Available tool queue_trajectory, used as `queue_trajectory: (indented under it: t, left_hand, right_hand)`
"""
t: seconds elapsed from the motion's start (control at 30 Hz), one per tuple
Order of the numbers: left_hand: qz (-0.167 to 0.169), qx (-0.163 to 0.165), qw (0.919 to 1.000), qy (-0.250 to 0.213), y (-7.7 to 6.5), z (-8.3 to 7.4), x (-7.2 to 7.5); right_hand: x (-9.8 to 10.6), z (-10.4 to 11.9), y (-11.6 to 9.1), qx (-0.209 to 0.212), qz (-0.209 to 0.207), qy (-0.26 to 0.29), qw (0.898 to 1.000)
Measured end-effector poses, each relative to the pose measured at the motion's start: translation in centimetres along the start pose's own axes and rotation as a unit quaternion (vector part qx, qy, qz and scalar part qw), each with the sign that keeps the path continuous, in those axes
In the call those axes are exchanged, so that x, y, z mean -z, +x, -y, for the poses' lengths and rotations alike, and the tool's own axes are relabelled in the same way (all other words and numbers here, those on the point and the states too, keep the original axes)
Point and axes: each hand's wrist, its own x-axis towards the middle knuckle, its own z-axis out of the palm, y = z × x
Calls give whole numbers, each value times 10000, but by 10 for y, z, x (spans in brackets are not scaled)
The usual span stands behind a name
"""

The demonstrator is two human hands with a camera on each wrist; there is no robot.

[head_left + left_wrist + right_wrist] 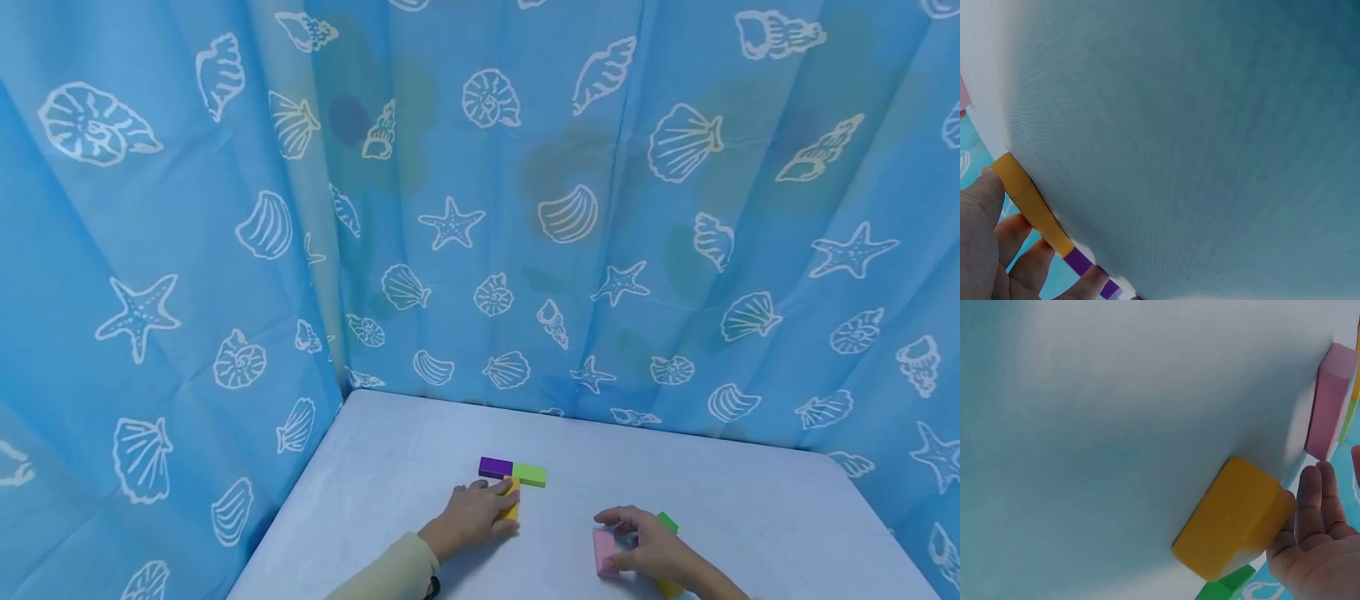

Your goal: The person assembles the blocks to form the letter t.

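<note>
A: What does the left hand (474, 515) have hold of?
B: A yellow block (512, 507), pinched, with the thumb at the end toward the near edge of the bench (420, 442) and fingers at its side and far end
A: Where does that block lie?
B: Nearer the left edge than the right. Its far end is at the join of a purple block (496, 467) and a lime block (531, 476), which lie end to end, roughly along the far edge, purple toward the left edge
A: And the right hand (648, 546)?
B: It is at a pink block (603, 552), closer to the near and right edges than the pinched one. The fingers bend loosely, well parted from the thumb; I cannot tell whether they touch the pink
A: Anything else near it?
B: A green block (667, 522) and a second yellow one (1229, 519), on the side toward the right edge, both partly hidden by the hand from the head camera. Past the far edge hangs a blue curtain (450, 125) with white shells and starfish
</note>
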Motion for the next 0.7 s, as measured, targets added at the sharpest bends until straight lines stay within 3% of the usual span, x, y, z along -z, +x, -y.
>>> queue_trajectory:
  t: [0.23,0.53,0.7]
  left_hand:
    - [25,28,10000,24,0,-1,1]
    - [49,26,10000,19,0,-2,1]
    - [24,15,10000,14,1,-1,0]
  right_hand:
    - [-3,2,-1,272,201,-324,9989]
    - [-7,7,8,-135,-1,-714,9974]
    - [-10,12,17,-48,-115,-888,9960]
